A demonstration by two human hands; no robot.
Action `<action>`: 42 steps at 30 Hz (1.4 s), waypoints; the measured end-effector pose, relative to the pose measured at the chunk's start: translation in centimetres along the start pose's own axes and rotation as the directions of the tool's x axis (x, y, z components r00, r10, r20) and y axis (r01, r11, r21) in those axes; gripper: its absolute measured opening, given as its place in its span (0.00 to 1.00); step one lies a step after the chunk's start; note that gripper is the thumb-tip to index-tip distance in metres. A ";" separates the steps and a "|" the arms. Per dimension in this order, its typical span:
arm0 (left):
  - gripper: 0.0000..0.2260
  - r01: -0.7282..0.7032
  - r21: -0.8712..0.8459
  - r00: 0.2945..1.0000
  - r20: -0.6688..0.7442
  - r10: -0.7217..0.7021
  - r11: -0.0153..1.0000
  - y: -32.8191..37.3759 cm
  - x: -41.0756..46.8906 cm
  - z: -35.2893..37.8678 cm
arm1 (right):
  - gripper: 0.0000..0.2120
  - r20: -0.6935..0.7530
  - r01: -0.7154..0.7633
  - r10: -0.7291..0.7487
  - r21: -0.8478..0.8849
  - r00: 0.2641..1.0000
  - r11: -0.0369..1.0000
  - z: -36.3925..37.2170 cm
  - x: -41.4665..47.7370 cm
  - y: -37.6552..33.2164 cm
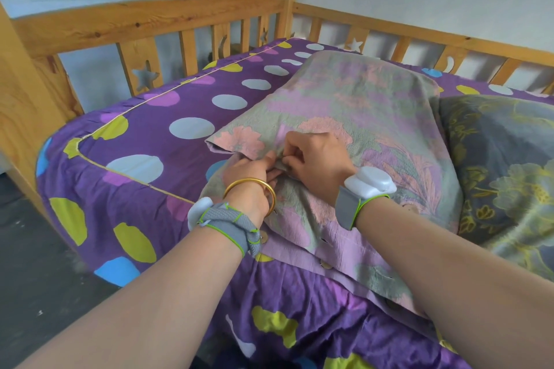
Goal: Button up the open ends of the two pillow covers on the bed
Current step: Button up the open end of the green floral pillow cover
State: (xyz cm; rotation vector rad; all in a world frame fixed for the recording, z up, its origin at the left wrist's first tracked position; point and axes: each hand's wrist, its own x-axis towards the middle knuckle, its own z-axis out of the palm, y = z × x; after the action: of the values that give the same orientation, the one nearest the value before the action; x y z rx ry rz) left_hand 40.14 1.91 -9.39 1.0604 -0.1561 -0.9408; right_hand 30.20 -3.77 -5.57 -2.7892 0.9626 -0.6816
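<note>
A pillow in a green and pink floral cover (359, 99) lies across the middle of the bed, its open end toward me. My left hand (251, 171) and my right hand (314, 159) meet at the far part of that open edge, and both pinch the fabric there. Small round buttons (324, 263) show along the near part of the same edge. A second pillow in a grey cover with yellow flowers (503, 165) lies to the right, touching the first.
The bed has a purple sheet with big coloured dots (180, 117). A wooden rail with star and moon cut-outs (150, 21) runs along the far and right sides. Dark floor (33, 263) lies at the left.
</note>
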 end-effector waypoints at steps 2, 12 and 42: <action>0.08 -0.025 -0.048 0.999 -0.020 0.025 0.999 -0.1 0.1 0.0 | 0.02 0.004 -0.079 0.079 0.121 0.997 0.989 0.4 0.2 0.4; 0.10 -0.088 0.111 0.992 -0.085 0.097 0.990 -0.9 1.1 0.2 | 0.07 0.355 -0.566 0.444 0.590 0.823 0.576 -0.9 1.2 -0.4; 0.12 -0.156 0.171 0.924 -0.324 0.205 0.973 4.4 4.3 -3.5 | 0.13 0.132 0.207 -0.180 -0.223 0.975 0.953 1.0 -0.5 -0.4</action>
State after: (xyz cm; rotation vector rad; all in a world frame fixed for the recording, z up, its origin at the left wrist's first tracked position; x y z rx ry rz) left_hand 47.22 1.86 -9.03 1.3014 -0.0330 -0.5738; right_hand 30.54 -3.21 -6.54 -3.1239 0.8041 -0.4535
